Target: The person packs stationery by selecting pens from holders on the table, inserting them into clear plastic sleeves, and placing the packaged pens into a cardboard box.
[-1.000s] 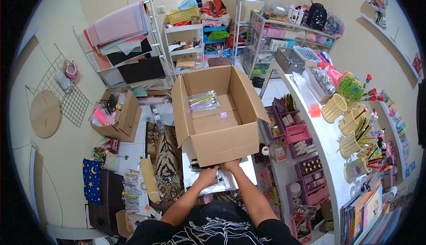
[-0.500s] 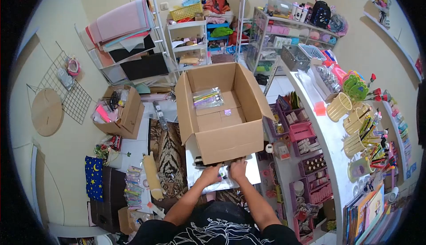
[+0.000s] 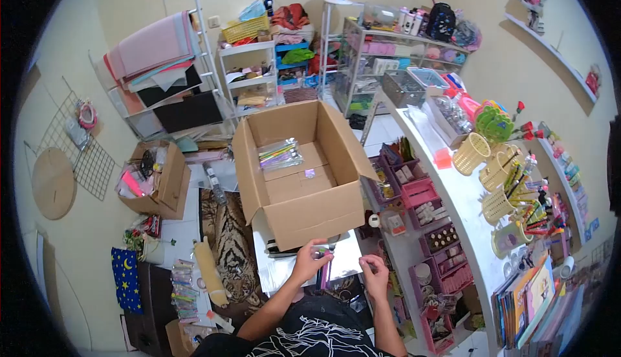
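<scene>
- With our left hand (image 3: 309,264) we clamp a thin purple packet (image 3: 325,271) between thumb and fingers, just beyond the near flap of the open cardboard box (image 3: 315,220); the packet reaches down to the near edge of the low white table (image 3: 272,278).
- Our right hand (image 3: 375,278) is near that table's near right corner, apart from the packet, thumb and fingertips drawn together; we cannot tell whether they pinch anything.
- The box stands on the table, covering its far part.
- Inside the box we see a clear bag of colourful sticks (image 3: 281,154) toward the far left corner and a small purple piece (image 3: 310,173) on the bottom.
- On our right, a curved white counter (image 3: 446,192) carries cream baskets (image 3: 471,154) along its middle and upright books (image 3: 527,299) toward its near end.
</scene>
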A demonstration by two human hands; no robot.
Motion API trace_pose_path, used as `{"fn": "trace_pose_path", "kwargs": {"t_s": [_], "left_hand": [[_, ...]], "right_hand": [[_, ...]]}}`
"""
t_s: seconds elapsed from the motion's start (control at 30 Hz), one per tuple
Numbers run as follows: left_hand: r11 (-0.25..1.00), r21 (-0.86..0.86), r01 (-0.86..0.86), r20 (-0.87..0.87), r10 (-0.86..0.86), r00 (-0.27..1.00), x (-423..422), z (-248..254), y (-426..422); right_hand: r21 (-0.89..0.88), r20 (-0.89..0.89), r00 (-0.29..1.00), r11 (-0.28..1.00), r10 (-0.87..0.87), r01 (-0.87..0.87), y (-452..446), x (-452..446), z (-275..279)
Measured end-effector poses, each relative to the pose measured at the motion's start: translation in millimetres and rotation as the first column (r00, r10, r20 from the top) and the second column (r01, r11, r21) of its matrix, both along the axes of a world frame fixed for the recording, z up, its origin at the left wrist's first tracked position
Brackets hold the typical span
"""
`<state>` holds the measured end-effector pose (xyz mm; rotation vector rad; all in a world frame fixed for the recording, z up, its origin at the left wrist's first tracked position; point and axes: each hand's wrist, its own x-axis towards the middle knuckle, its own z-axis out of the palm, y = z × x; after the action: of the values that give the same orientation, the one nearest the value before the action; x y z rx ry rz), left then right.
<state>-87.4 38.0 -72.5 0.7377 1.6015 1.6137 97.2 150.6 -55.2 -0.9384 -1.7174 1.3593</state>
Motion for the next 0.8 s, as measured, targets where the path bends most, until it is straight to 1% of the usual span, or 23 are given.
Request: {"fn": "trace_pose_path", "kwargs": {"t_s": [0.03, 0.07, 0.1, 0.13, 0.17, 0.2, 0.23, 0.33, 0.47, 0.53, 0.67, 0.73, 0.8], "left_hand": [[0.998, 0.039, -0.047, 0.084, 0.044, 0.995, 4, 10, 5], [0.996, 0.060, -0.061, 0.124, 0.054, 0.991, 8, 19, 10], [0.997, 0.065, -0.044, 0.123, 0.036, 0.992, 11, 20, 14], [0.994, 0.095, -0.051, 0.142, 0.037, 0.989, 13, 20, 17], [0.990, 0.125, -0.060, 0.162, 0.040, 0.986, 16, 20, 20], [0.994, 0.086, -0.072, 0.161, 0.058, 0.985, 21, 30, 22], [0.994, 0.088, -0.061, 0.159, 0.046, 0.986, 25, 31, 24], [0.986, 0.153, -0.060, 0.206, 0.027, 0.978, 36, 33, 27], [0.987, 0.149, -0.064, 0.158, 0.040, 0.987, 46, 34, 25], [0.988, 0.146, -0.049, 0.106, 0.034, 0.994, 48, 33, 26], [0.986, 0.154, -0.063, 0.099, 0.048, 0.994, 50, 29, 26], [0.988, 0.139, -0.069, 0.105, 0.055, 0.993, 51, 28, 26], [0.986, 0.146, -0.077, 0.088, 0.064, 0.994, 51, 27, 27]], "right_hand": [[0.005, -0.002, 1.000, 1.000, -0.019, 0.019, -4, -1, 8], [-0.018, -0.037, 0.999, 1.000, -0.017, 0.016, -8, -3, 15], [-0.041, -0.073, 0.997, 0.999, -0.014, 0.011, -12, -6, 22], [-0.091, -0.060, 0.997, 0.995, -0.040, 0.034, -17, -9, 31], [-0.104, -0.055, 0.997, 0.994, -0.045, 0.039, -19, -12, 28], [-0.122, -0.017, 0.998, 0.991, -0.052, 0.050, -21, -14, 31], [-0.141, 0.021, 0.998, 0.988, -0.057, 0.059, -24, -16, 34], [-0.133, -0.025, 0.993, 0.985, -0.115, 0.111, -26, -21, 31], [-0.086, -0.007, 0.987, 0.983, -0.161, 0.160, -29, -20, 30], [-0.137, -0.048, 0.980, 0.973, -0.191, 0.183, -28, -21, 25], [-0.144, -0.016, 0.985, 0.975, -0.174, 0.170, -27, -21, 22], [-0.190, -0.053, 0.982, 0.968, -0.180, 0.167, -28, -22, 20], [-0.188, -0.056, 0.979, 0.965, -0.197, 0.184, -27, -25, 15]]}}
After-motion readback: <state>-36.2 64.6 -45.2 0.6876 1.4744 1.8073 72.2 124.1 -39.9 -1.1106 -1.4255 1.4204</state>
